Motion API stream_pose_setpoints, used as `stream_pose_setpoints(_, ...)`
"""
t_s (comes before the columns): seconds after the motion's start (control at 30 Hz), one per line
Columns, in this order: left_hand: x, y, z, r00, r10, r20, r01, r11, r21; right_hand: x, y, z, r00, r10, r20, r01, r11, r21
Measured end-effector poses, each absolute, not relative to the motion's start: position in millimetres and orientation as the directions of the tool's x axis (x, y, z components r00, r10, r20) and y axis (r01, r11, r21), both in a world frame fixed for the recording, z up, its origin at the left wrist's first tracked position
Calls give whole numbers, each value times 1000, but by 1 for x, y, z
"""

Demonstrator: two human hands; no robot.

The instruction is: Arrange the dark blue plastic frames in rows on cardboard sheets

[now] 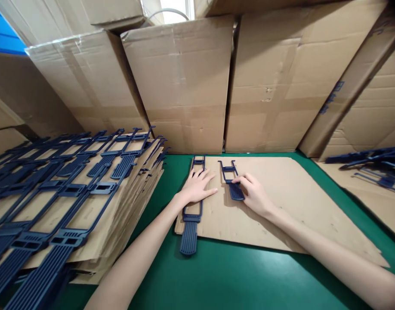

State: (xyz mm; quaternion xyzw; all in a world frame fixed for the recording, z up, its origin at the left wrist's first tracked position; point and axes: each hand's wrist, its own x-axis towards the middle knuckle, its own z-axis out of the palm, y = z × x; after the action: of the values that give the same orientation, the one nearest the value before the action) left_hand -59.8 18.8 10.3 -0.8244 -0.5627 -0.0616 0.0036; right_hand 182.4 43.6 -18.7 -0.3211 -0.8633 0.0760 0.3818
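Observation:
My left hand (196, 186) lies flat with its fingers spread over a long dark blue plastic frame (189, 237). That frame rests along the left edge of a cardboard sheet (281, 202), and its ribbed paddle end sticks out past the near edge. To its right, my right hand (256, 194) pinches a shorter dark blue plastic frame (236, 192) by the ribbed paddle. Two hooked prongs on this shorter piece point away from me. It is over the sheet; whether it touches the cardboard I cannot tell.
On the left stands a stack of cardboard layers (133, 215) covered with several similar blue frames (102, 188). More blue parts (378, 161) lie on cardboard at the far right. Large cardboard boxes (184, 86) wall off the back of the green table (236, 275).

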Motion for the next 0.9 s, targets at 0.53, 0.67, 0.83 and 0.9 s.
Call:
stream_pose_setpoints(0.53, -59, 20, 12, 364, 924, 113, 930, -368, 16, 180, 28, -6, -324, 438, 839, 301, 888, -347)
stream_pose_setpoints(0.67, -58, 20, 12, 367, 923, 113, 928, -371, 15, 181, 24, -2, -317, 491, 812, 337, 858, -387)
stream_pose_setpoints(0.83, -59, 20, 12, 360, 926, 109, 931, -365, 28, 180, 29, -8, -372, 529, 763, 398, 833, -384)
stream_pose_setpoints(0.9, -59, 20, 12, 355, 928, 109, 932, -361, 34, 178, 33, -12, -360, 536, 763, 391, 829, -398)
